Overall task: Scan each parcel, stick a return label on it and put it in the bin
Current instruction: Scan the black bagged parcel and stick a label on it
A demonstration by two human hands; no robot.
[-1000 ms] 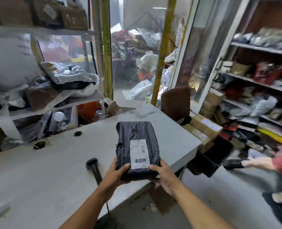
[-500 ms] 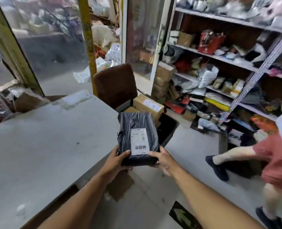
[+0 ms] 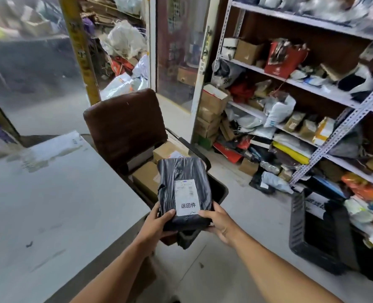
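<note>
Parcel (image 3: 184, 189), a black poly-wrapped packet, is held in the air just past the worktop's right edge, its long axis running from 6 o'clock, at the hands, toward 12 o'clock. A white return label (image 3: 186, 197) sits on its upper face. Left hand (image 3: 157, 224) grips the near left corner, thumb on top; right hand (image 3: 219, 219) grips the near right corner the same way, so both are clamped on the parcel's near end and neither is clearly nearer.

Directly beneath and beyond the parcel, at 12 o'clock, stands a dark bin (image 3: 221, 189) already holding cardboard boxes (image 3: 146, 178); the drop looks short and straight ahead. At 9 o'clock lies the grey worktop (image 3: 56, 204). A brown chair back (image 3: 124, 125) rises at 11 o'clock. At 3 o'clock a black crate (image 3: 299, 232) sits on the floor below crowded shelves (image 3: 290, 82).
</note>
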